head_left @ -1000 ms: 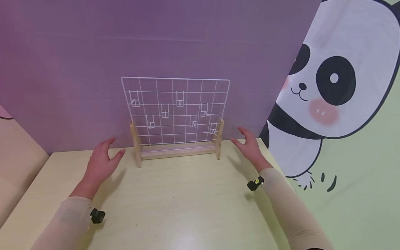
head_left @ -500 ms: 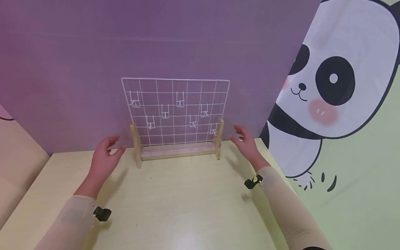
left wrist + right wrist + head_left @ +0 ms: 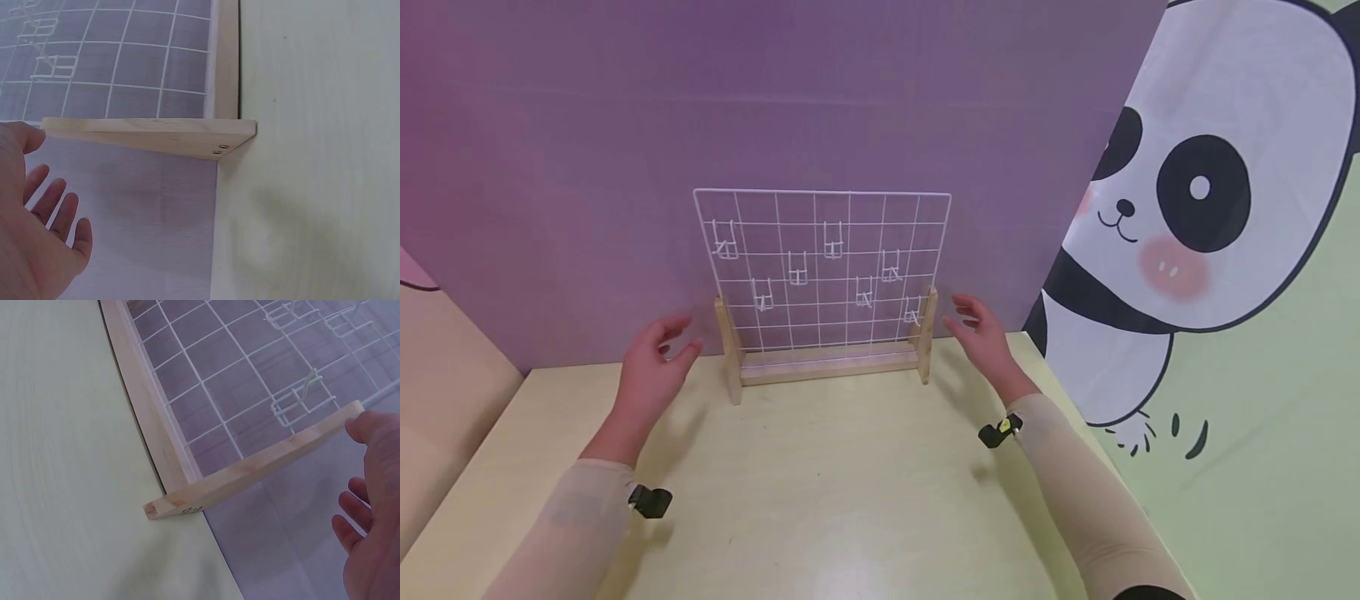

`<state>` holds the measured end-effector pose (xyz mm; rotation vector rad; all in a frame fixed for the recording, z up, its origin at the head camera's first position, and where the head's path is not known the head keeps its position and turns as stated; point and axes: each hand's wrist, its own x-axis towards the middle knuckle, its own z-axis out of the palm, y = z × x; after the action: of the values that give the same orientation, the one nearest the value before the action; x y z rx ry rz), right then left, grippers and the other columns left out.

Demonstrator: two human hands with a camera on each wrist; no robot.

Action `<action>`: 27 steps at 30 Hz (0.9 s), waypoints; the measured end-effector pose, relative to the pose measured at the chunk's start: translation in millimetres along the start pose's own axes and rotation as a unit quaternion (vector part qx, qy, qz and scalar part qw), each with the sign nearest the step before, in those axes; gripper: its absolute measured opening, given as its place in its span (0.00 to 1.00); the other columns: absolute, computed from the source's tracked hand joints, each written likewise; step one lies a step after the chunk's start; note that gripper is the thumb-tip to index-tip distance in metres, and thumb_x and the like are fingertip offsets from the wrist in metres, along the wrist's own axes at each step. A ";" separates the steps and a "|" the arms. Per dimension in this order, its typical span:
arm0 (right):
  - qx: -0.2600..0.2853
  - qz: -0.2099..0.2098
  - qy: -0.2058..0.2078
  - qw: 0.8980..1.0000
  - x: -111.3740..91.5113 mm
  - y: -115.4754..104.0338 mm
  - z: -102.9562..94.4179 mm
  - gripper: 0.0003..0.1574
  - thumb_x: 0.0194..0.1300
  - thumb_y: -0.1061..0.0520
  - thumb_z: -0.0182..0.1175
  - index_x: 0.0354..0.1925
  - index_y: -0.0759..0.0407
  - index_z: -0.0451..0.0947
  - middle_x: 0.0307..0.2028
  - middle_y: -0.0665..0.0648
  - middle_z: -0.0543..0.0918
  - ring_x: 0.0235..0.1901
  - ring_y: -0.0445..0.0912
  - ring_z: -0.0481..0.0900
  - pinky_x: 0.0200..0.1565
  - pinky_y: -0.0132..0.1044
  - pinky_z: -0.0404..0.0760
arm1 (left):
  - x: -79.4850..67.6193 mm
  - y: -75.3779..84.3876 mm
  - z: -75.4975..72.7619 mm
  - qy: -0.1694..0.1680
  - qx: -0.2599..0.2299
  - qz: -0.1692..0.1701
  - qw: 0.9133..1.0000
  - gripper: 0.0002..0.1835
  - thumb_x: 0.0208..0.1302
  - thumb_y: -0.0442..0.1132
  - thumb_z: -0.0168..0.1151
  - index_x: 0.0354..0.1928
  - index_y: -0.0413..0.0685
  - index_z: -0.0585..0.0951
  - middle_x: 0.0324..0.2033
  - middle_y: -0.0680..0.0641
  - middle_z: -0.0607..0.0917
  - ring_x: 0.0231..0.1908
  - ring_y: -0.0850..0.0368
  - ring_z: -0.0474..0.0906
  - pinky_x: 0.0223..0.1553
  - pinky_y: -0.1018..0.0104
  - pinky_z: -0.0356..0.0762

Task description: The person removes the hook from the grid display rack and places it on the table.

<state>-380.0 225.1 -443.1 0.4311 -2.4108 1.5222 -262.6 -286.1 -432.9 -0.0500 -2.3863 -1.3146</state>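
Note:
A white wire grid rack (image 3: 831, 208) stands upright in a wooden stand (image 3: 829, 372) at the back of the table. Several white wire hooks (image 3: 798, 275) hang on its bars. My left hand (image 3: 651, 367) is just left of the stand, its fingers loosely bent and holding nothing. In the left wrist view, its thumb overlaps the end of the wooden side post (image 3: 150, 126). On the other side, my right hand (image 3: 985, 342) hovers beside the right post (image 3: 262, 465), fingers relaxed around nothing. The right wrist view has the thumb right at that post's tip.
The pale wooden table (image 3: 820, 500) stretches in front of the rack. Close behind stands a purple wall panel (image 3: 820, 100). A panda picture (image 3: 1195, 192) covers the wall at the right. Each sleeve carries a small black device (image 3: 651, 502).
Both hands have moved inward toward the stand's side posts, and their fingers have bent a little more. The rack has stayed in place.

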 end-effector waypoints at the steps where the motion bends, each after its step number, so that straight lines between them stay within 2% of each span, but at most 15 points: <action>1: 0.002 0.001 0.003 1.000 0.8 -0.8 0.6 0.34 0.81 0.56 0.68 0.76 0.67 0.72 0.73 0.69 0.76 0.72 0.64 0.74 0.75 0.63 0.71 | 1.1 1.2 0.0 -0.001 -0.002 -0.002 1.000 0.28 0.82 0.42 0.64 0.74 0.32 0.74 0.72 0.28 0.75 0.71 0.25 0.71 0.71 0.26 0.69; 7: 0.020 -0.019 0.013 1.000 5.6 -6.6 4.1 0.32 0.79 0.59 0.69 0.74 0.69 0.74 0.71 0.70 0.78 0.71 0.66 0.76 0.73 0.64 0.73 | 7.5 8.8 0.4 -0.003 -0.010 -0.006 1.000 0.28 0.83 0.42 0.63 0.75 0.32 0.73 0.72 0.30 0.75 0.72 0.27 0.70 0.73 0.29 0.67; 12: 0.022 -0.030 0.013 0.999 8.8 -11.1 6.3 0.31 0.79 0.59 0.68 0.73 0.69 0.74 0.70 0.70 0.79 0.70 0.65 0.76 0.73 0.65 0.73 | 13.8 16.2 3.0 0.013 -0.015 0.011 1.000 0.26 0.82 0.40 0.64 0.73 0.32 0.75 0.68 0.29 0.78 0.71 0.31 0.72 0.74 0.32 0.68; 19: 0.035 -0.040 0.020 0.998 14.7 -16.3 10.7 0.30 0.78 0.61 0.69 0.72 0.68 0.76 0.69 0.69 0.80 0.70 0.64 0.77 0.73 0.66 0.73 | 19.2 27.4 3.3 0.032 -0.008 0.031 0.999 0.26 0.82 0.40 0.64 0.73 0.34 0.75 0.67 0.31 0.76 0.69 0.32 0.71 0.73 0.32 0.68; 21: 0.043 -0.041 0.020 0.998 16.5 -17.8 11.9 0.29 0.78 0.61 0.69 0.72 0.68 0.77 0.69 0.69 0.80 0.69 0.64 0.78 0.73 0.66 0.73 | 20.2 31.6 2.6 0.038 -0.003 0.041 0.998 0.25 0.81 0.39 0.64 0.73 0.34 0.76 0.66 0.31 0.76 0.68 0.33 0.71 0.73 0.36 0.69; 27: 0.039 -0.043 0.016 0.998 21.5 -20.6 13.8 0.30 0.78 0.62 0.69 0.73 0.66 0.77 0.70 0.67 0.80 0.69 0.63 0.78 0.73 0.63 0.74 | 25.3 43.4 4.1 0.060 0.006 0.071 0.996 0.22 0.79 0.36 0.67 0.68 0.34 0.79 0.63 0.34 0.78 0.65 0.37 0.74 0.65 0.60 0.70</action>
<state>-392.8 201.8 -423.9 0.5167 -2.2840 1.5782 -277.3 -262.9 -390.7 -0.1315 -2.2447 -1.2022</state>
